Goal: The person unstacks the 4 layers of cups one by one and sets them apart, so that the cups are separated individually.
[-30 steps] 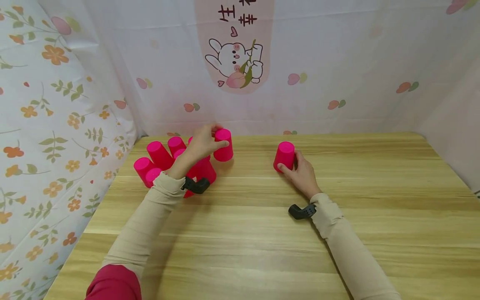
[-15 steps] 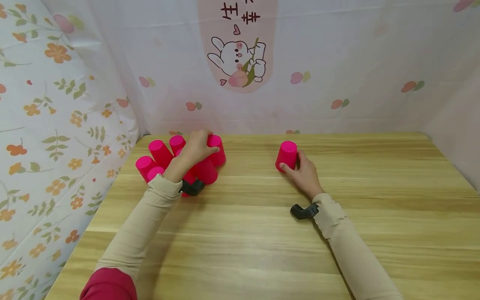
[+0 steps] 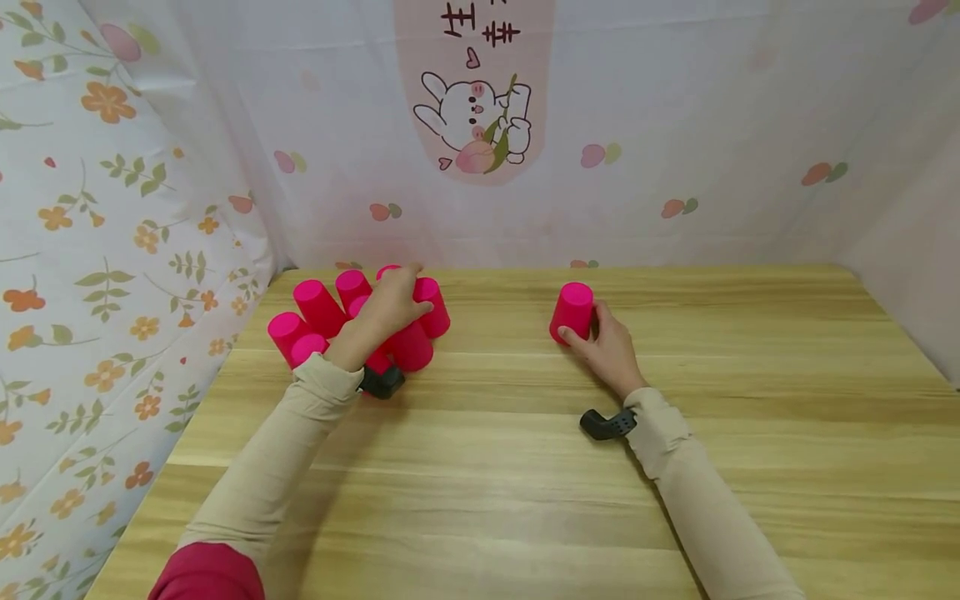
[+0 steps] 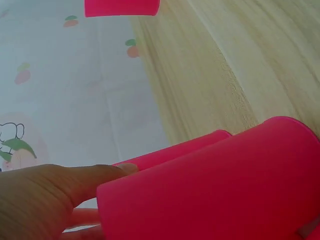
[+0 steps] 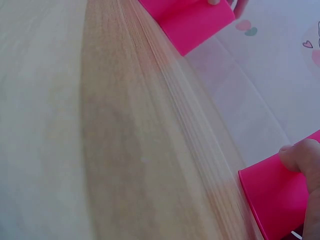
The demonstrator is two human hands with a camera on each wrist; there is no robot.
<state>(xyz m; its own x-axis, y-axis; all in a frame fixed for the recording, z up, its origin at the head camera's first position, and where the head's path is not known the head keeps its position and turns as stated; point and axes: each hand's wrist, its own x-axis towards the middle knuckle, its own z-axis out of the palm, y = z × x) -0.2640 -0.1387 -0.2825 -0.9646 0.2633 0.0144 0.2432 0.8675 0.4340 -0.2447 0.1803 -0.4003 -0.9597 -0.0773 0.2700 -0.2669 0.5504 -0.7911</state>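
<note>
Beside the cluster at the back left of the table, my left hand (image 3: 384, 310) spreads thumb and fingers loosely about the top of a pink plastic cup (image 3: 435, 310), which stands upside down. In the left wrist view the thumb (image 4: 102, 177) lies straight, its tip at a cup partly hidden behind a nearer cup (image 4: 210, 185). Right of the middle, my right hand (image 3: 609, 348) grips another upside-down pink cup (image 3: 572, 312) low on its side. The right wrist view shows that thumb (image 5: 300, 155) pressed on the cup wall.
Several more upside-down pink cups (image 3: 318, 308) crowd the back left corner, partly hidden by the left hand and wrist. Behind the wooden table (image 3: 510, 467) hangs a printed white cloth (image 3: 675, 125); a floral cloth (image 3: 112, 317) covers the left side.
My left hand has brought its cup leftward against the cluster, and its thumb and fingers have spread slightly apart. The right hand keeps its grip on its cup in nearly the same place.
</note>
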